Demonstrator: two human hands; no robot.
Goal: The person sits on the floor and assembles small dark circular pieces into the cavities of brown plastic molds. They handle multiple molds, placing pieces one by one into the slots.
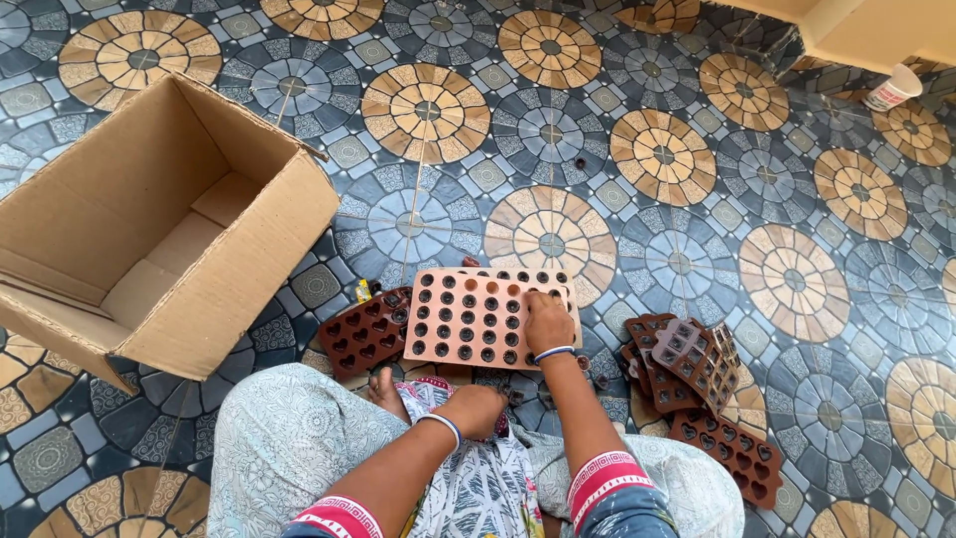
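A tan rectangular mould tray (pixel 438 341) with rows of round cavities, most holding dark pieces, lies on the floor in front of my knees. My right hand (pixel 548 321) rests on its right end, fingertips pressing a dark piece at a cavity near the far corner. My left hand (pixel 476 408) is closed in my lap below the tray's near edge; what it holds is hidden. Both wrists wear pale bangles.
An open, empty cardboard box (pixel 149 234) lies on its side at the left. A brown heart-cavity mould (pixel 363 331) sits left of the tray. Several brown moulds (pixel 697 374) are piled at the right. A white cup (pixel 891 90) stands at the far right. Patterned tile floor.
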